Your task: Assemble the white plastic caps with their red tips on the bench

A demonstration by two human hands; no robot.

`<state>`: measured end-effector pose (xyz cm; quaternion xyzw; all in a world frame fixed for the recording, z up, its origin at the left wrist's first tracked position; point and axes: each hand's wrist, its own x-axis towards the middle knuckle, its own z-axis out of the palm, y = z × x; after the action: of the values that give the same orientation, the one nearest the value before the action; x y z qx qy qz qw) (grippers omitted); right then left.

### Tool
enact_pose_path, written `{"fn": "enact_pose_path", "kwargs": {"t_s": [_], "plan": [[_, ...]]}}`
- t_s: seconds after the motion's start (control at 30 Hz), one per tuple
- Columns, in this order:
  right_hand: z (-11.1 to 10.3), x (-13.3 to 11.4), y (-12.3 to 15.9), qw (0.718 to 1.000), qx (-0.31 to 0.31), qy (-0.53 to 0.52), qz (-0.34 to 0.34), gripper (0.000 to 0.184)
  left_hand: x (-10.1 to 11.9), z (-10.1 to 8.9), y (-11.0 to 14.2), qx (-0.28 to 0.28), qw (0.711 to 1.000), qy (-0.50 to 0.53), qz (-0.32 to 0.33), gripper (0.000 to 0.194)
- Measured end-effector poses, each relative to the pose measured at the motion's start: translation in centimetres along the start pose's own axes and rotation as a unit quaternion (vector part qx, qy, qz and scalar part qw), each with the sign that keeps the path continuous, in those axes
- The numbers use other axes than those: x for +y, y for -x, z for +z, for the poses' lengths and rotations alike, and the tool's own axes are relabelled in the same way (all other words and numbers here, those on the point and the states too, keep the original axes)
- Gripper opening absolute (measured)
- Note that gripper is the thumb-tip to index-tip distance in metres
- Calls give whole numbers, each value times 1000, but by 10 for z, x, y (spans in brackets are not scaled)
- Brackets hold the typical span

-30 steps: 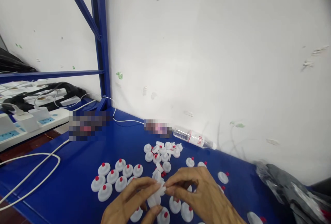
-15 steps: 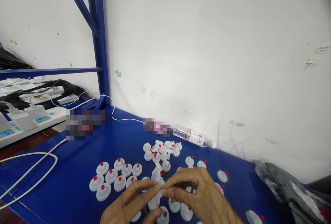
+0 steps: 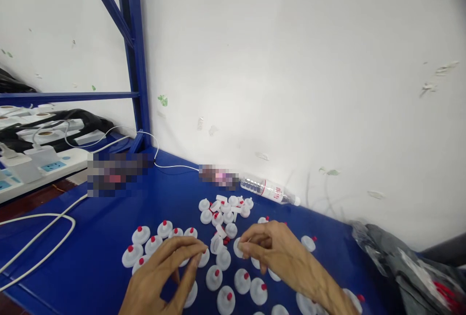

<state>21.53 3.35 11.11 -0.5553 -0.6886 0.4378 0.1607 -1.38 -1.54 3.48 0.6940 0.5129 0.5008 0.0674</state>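
Note:
My left hand [image 3: 171, 271] is at lower centre, thumb and fingertips drawn together. Whatever they may hold is too small to see. A white round cap [image 3: 204, 258] shows just behind those fingertips. My right hand [image 3: 271, 249] is closed with thumb and forefinger at the edge of a white disc-shaped cap [image 3: 237, 248], seemingly pinching it. Between the hands lie a plain white cap [image 3: 223, 259] and white caps with red tips [image 3: 214, 277]. More red-tipped caps [image 3: 141, 234] sit on the left, partly covered by my left hand.
A pile of white caps and small red pieces [image 3: 227, 210] lies farther back on the blue table [image 3: 174, 198]. Behind it are a clear plastic bottle [image 3: 269, 190] and the wall. A power strip [image 3: 54, 167] with cables stands left; grey fabric and plastic [image 3: 386, 252] are right.
My hands were together at the fingertips and have moved apart, left hand leftward, right hand slightly up. Caps between them have come into view. The whole view has shifted slightly.

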Motion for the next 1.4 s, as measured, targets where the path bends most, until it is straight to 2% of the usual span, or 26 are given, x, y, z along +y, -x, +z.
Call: {"fn": "enact_pose_path", "kwargs": {"t_s": [0.1, 0.2, 0.33, 0.47, 0.53, 0.63, 0.8, 0.97, 1.13, 1.2, 1.27, 1.33, 1.4], "plan": [[10, 12, -7, 990, 38, 138, 12, 17, -12, 0, 0, -27, 1000, 7, 15, 15], [20, 21, -11, 976, 47, 215, 4, 17, -15, 2, 4, -34, 999, -4, 14, 15], [19, 20, -11, 967, 62, 247, -3, 14, -9, 5, 5, -68, 995, -57, 42, 22], [12, 18, -20, 947, 97, 297, -79, 15, -6, 16, -9, -152, 977, -119, 93, 29], [13, 21, -30, 932, 90, 330, -123, 18, -4, 26, -19, -199, 965, -131, 111, 32], [18, 28, -47, 919, 62, 358, -153, 23, -2, 41, -32, -265, 941, -159, 138, 32], [27, 36, -62, 913, 56, 372, -159, 21, 0, 54, -44, -314, 916, -207, 141, 38], [28, 37, -65, 917, 48, 363, -161, 17, -3, 49, -46, -288, 925, -203, 142, 29], [15, 29, -50, 933, 70, 318, -153, 11, -11, 31, -40, -184, 962, -144, 143, 29], [8, 23, -38, 959, 54, 231, -155, 10, -14, 23, -34, -134, 975, -111, 136, 27], [4, 17, -25, 982, 29, 101, -158, 12, -15, 17, -27, -95, 986, -72, 117, 28], [2, 10, -15, 988, 21, -4, -154, 16, -14, 13, -21, -77, 992, -36, 91, 31], [3, 5, -7, 988, 35, -44, -146, 17, -12, 11, -15, -77, 994, -15, 72, 34]]}}
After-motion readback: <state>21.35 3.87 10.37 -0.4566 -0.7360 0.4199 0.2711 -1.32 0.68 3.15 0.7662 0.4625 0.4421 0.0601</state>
